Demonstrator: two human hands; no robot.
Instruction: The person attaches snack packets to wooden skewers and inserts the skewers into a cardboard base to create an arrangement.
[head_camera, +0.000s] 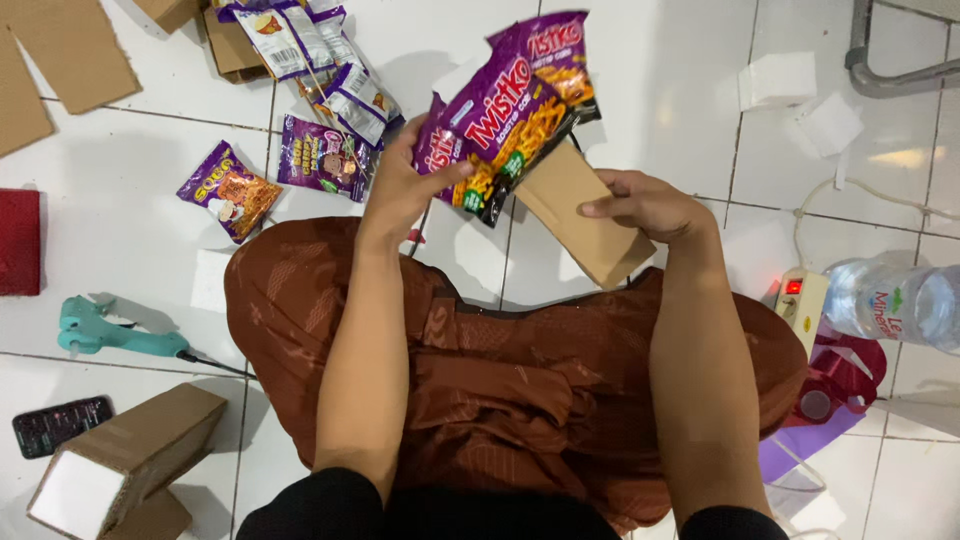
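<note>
At the upper centre of the frame, above my lap, I have both hands busy. My left hand (400, 190) is clamped on a bunch of purple snack packets (505, 120), thumb across the front of the lowest one, and they fan up and to the right. My right hand (650, 205) is closed over the top edge of a slim brown cardboard box (590, 220), which lies tilted, its upper end tucked under the packets and touching them. The hands sit near each other, not joined.

To do this well, I judge the box needs steady holding at its upper end while the packets stay squared together in my left grip, so none slips sideways.

I cannot see whether the cardboard box holds anything; its mouth is hidden by the packets. At the lower left, a second brown box (130, 455) lies on the tiles with a white end facing me. At the right edge lies a clear water bottle (895, 305), its fill unclear. More loose snack packets (320, 80) are scattered at the upper left.
</note>
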